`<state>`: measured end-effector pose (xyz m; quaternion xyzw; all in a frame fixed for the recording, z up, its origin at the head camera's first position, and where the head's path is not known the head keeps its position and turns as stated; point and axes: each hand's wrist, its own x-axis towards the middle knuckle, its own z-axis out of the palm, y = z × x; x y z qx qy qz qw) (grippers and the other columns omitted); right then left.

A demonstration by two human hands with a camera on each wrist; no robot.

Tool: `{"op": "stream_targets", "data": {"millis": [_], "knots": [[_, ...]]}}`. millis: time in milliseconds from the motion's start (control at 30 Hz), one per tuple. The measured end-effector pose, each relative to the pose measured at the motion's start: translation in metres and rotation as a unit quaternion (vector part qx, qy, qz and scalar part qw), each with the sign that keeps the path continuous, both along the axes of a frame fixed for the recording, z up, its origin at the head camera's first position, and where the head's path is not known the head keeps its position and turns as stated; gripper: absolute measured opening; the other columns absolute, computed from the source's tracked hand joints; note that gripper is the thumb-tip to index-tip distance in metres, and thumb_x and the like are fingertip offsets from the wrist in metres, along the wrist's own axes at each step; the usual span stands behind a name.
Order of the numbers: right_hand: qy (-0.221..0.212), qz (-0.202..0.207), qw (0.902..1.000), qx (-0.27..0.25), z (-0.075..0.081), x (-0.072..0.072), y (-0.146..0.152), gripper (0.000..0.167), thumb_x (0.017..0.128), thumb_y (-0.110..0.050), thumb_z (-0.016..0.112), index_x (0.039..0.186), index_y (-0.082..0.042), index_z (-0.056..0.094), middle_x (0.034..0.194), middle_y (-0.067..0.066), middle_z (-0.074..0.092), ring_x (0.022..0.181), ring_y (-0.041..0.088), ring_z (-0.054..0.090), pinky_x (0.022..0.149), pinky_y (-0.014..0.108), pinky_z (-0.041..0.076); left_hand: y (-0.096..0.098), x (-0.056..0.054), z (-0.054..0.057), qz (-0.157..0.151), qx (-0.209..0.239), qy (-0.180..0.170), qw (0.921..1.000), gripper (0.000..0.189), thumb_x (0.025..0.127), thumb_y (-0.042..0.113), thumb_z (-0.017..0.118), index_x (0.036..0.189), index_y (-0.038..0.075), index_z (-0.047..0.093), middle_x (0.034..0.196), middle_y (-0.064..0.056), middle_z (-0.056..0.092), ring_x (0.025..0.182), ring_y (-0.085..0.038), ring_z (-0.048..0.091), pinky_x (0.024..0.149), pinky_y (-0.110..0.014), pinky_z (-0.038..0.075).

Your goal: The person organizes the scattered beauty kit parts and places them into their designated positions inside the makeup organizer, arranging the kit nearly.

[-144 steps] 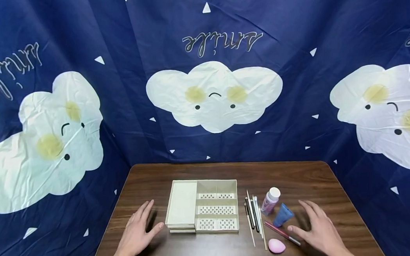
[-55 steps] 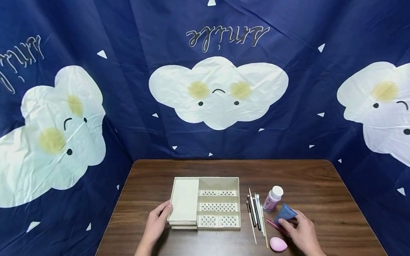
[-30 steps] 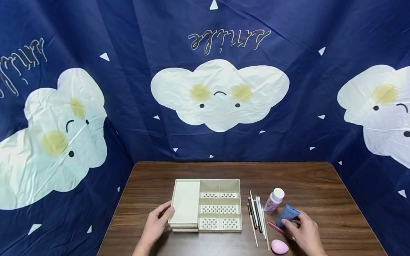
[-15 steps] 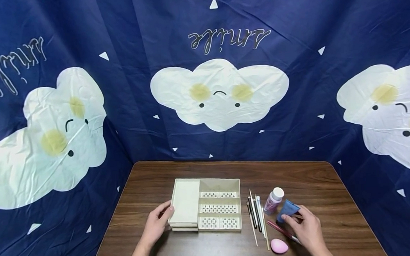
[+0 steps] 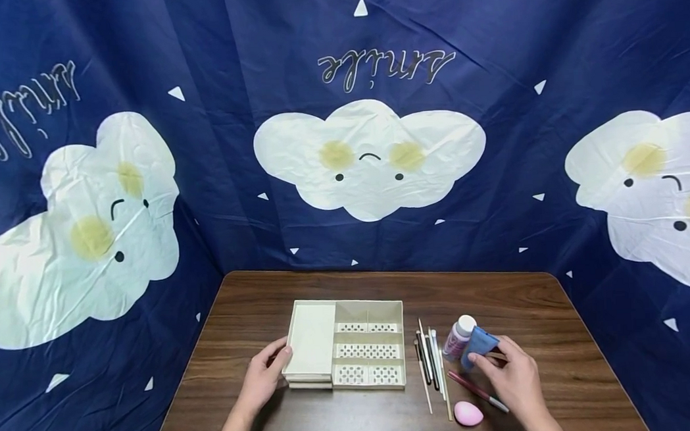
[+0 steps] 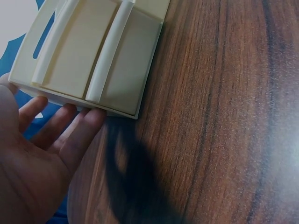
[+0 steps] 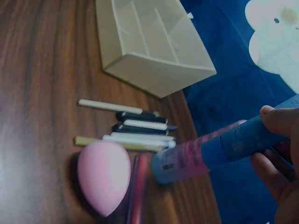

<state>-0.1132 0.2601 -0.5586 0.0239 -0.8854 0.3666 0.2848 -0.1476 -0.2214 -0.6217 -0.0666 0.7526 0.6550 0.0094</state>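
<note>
My left hand (image 5: pixel 261 380) holds the left side of a cream desktop organizer (image 5: pixel 311 339), its thumb at the upper edge and fingers along the side wall. Two drawer fronts (image 6: pixel 84 51) show in the left wrist view. With thumb and fingers, my right hand (image 5: pixel 518 377) pinches a blue squeeze tube (image 5: pixel 481 345), cap end downward, raised over the table. Right behind the tube stands a pink bottle (image 5: pixel 455 344) with a white cap, partly overlapped by it. Below the right hand lies a dark red pen-like stick (image 5: pixel 477 391).
Several thin makeup brushes (image 5: pixel 428 362) lie side by side between organizer and bottle. A pink makeup sponge (image 5: pixel 468 413) sits nearer the front. The wooden table (image 5: pixel 345 420) is bordered by a blue curtain (image 5: pixel 382 246) printed with clouds.
My left hand came to the organizer and has stayed there. My right hand reached the blue tube, took hold of it, and has lifted it and moved it toward the bottle.
</note>
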Motion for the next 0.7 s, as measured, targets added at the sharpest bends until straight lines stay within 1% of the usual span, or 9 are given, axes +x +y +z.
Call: {"op": "stream_targets", "data": {"millis": [100,167,333,433,567,700], "knots": [[-0.007,0.005,0.9998,-0.016,0.007,-0.003,-0.005,0.033,0.064,0.0,0.095,0.088,-0.01,0.074,0.082,-0.003,0.07,0.075,-0.004,0.067,0.063,0.009,0.055,0.0,-0.001,-0.001,0.004,-0.003,0.0,1.0,0.042,0.102,0.026,0.065,0.139,0.006,0.063,0.103,-0.019,0.069,0.079,-0.017,0.069,0.061,-0.04,0.064],[-0.014,0.007,0.9995,-0.029,0.013,-0.004,-0.008,0.034,0.065,0.0,0.095,0.09,-0.01,0.073,0.084,0.0,0.073,0.076,-0.006,0.067,0.064,0.011,0.057,0.0,-0.001,-0.002,0.006,-0.009,-0.001,0.9999,0.042,0.102,0.025,0.065,0.139,0.006,0.063,0.104,-0.018,0.069,0.08,-0.017,0.068,0.061,-0.041,0.064],[-0.036,0.013,0.9974,-0.06,0.025,-0.006,-0.016,0.035,0.067,-0.002,0.094,0.094,-0.009,0.072,0.083,0.006,0.077,0.071,-0.011,0.066,0.062,0.011,0.056,0.0,-0.001,-0.005,0.01,-0.016,-0.006,0.9998,0.042,0.102,0.025,0.065,0.139,0.007,0.063,0.106,-0.018,0.069,0.081,-0.016,0.068,0.061,-0.041,0.064],[-0.04,0.023,0.9957,-0.08,0.03,-0.007,-0.02,0.035,0.069,-0.002,0.094,0.096,-0.009,0.073,0.083,0.008,0.077,0.071,-0.009,0.067,0.062,0.01,0.056,0.0,-0.001,-0.005,0.008,-0.011,-0.006,0.9999,0.042,0.102,0.026,0.065,0.139,0.007,0.063,0.106,-0.018,0.069,0.08,-0.016,0.068,0.061,-0.04,0.064],[-0.042,0.037,0.9926,-0.107,0.034,-0.008,-0.025,0.034,0.07,0.0,0.092,0.096,-0.008,0.073,0.086,0.01,0.076,0.075,-0.005,0.069,0.065,0.012,0.058,0.0,0.0,-0.003,0.007,-0.005,-0.003,1.0,0.041,0.102,0.026,0.065,0.139,0.007,0.063,0.104,-0.018,0.069,0.079,-0.017,0.068,0.06,-0.041,0.064],[-0.064,0.049,0.9875,-0.135,0.038,-0.011,-0.03,0.033,0.072,-0.001,0.092,0.097,-0.007,0.073,0.087,0.012,0.076,0.075,0.001,0.071,0.066,0.015,0.059,0.0,0.0,-0.002,0.006,-0.002,-0.003,1.0,0.041,0.102,0.026,0.065,0.138,0.008,0.063,0.103,-0.018,0.069,0.078,-0.017,0.068,0.059,-0.042,0.064]]}}
